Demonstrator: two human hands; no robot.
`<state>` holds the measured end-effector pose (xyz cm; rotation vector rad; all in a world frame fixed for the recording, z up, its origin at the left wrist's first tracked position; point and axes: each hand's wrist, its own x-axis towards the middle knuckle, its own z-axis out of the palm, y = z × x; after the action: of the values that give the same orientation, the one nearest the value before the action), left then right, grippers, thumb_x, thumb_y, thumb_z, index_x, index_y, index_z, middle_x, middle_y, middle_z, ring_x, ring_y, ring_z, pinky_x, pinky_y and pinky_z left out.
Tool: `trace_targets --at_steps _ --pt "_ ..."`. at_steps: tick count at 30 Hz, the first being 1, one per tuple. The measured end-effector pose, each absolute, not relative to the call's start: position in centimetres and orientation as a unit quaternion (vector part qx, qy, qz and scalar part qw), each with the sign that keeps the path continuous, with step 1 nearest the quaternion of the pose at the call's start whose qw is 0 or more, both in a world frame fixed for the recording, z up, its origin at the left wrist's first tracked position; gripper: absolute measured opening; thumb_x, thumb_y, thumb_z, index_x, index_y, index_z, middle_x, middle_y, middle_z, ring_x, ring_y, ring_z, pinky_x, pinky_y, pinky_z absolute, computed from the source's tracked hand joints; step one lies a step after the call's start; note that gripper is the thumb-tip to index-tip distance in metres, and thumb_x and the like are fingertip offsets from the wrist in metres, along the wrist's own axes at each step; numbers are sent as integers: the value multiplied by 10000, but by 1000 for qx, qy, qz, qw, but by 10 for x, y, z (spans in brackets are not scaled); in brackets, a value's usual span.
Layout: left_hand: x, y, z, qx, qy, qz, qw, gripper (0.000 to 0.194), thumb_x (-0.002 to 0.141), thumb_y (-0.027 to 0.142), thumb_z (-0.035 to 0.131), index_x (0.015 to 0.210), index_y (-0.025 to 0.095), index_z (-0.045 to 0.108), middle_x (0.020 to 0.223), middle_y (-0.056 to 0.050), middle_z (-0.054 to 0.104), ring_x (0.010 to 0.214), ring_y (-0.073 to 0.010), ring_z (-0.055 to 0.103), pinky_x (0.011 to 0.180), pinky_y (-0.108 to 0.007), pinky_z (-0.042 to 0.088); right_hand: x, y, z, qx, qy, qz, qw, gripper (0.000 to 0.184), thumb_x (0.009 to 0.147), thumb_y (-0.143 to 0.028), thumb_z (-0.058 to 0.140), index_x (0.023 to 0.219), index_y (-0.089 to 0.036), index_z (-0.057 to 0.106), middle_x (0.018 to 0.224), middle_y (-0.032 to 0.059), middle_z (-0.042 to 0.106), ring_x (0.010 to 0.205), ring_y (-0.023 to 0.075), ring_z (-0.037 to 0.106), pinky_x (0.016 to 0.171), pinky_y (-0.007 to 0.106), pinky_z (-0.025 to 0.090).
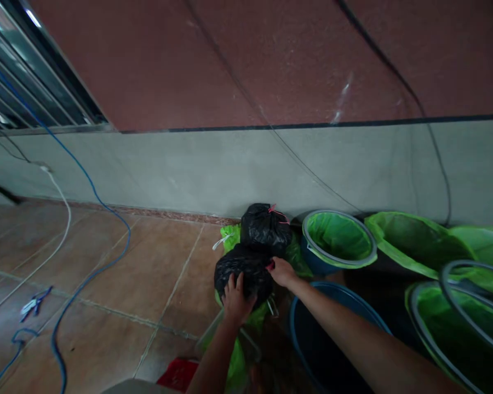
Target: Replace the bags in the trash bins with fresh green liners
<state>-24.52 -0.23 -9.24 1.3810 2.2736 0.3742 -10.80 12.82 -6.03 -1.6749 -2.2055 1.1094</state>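
Observation:
A stuffed black garbage bag sits in front of me near the wall. My left hand rests on its near side with the fingers spread. At the bag's upper right, my right hand is closed on its red drawstring, of which only a short piece shows. Just behind stands a second black garbage bag, tied at the top with a pink-red string. Green plastic bags, one with a white tie, show around and under the black ones.
To the right stand a blue bin with a green liner, an unlined blue bin and several other green-lined bins. A blue hose, a white cable and a blue clip-like tool lie on the tiles. Something red is near my knee.

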Motion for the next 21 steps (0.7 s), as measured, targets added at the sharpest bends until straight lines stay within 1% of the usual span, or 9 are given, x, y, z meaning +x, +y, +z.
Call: trace_targets --at_steps 3,5,6,8,11,13,15,18,21 --pt "-248 14 -118 508 822 85 242 796 749 322 617 1473 286 290 1554 -129 252 1362 -367 306 1030 -547 349 -108 121 -75 -580 -741 332 66 459 785 -136 547 1239 -75 551 1171 191 594 1088 271 577 954 366 427" --pt "-245 27 -127 525 812 81 241 781 764 325 607 1476 275 289 1555 -130 253 1359 -354 309 1034 -507 354 -114 114 -73 -554 -778 282 89 626 786 -158 551 1394 -126 403 1326 173 484 1182 265 514 991 357 408" --pt "-243 33 -131 540 803 80 240 753 783 330 589 1475 261 299 1550 -132 264 1361 -348 305 1041 -491 348 -117 110 -72 -528 -802 261 100 668 788 -168 547 1428 -160 355 1385 155 429 1224 267 476 1003 358 401" --pt "-234 46 -139 587 770 75 239 675 830 323 528 1468 237 326 1532 -122 312 1381 -339 267 1080 -476 299 -123 106 -73 -477 -838 246 97 657 797 -190 535 1430 -205 357 1436 127 373 1275 280 418 1011 373 395" --pt "-224 63 -156 654 710 42 257 577 878 290 433 1449 225 377 1491 -79 392 1401 -322 211 1134 -443 206 -124 108 -89 -464 -841 278 8 524 825 -239 521 1343 -185 466 1377 133 444 1250 299 438 996 402 404" --pt "-221 76 -167 659 698 5 280 537 875 251 415 1411 228 440 1446 -70 444 1382 -311 241 1133 -421 207 -119 115 -102 -484 -818 304 -65 471 837 -260 522 1296 -159 502 1324 146 493 1218 304 468 981 418 412" --pt "-221 88 -175 646 704 -22 295 508 854 202 423 1355 215 508 1394 -92 487 1361 -306 277 1120 -417 228 -110 122 -109 -487 -807 321 -97 465 839 -261 531 1287 -138 506 1310 159 505 1223 300 470 991 418 403" --pt "-220 101 -178 628 717 -37 299 484 836 182 444 1311 193 539 1374 -132 491 1347 -314 301 1104 -434 243 -93 126 -99 -460 -822 333 -48 470 842 -242 522 1293 -108 499 1314 169 506 1242 267 463 1046 384 359" --pt "-214 104 -169 607 733 -53 303 506 839 251 480 1337 164 486 1411 -169 440 1332 -322 334 1075 -437 284 -67 119 -69 -449 -821 350 25 472 838 -222 514 1296 -106 497 1299 159 521 1219 232 491 1052 345 358"
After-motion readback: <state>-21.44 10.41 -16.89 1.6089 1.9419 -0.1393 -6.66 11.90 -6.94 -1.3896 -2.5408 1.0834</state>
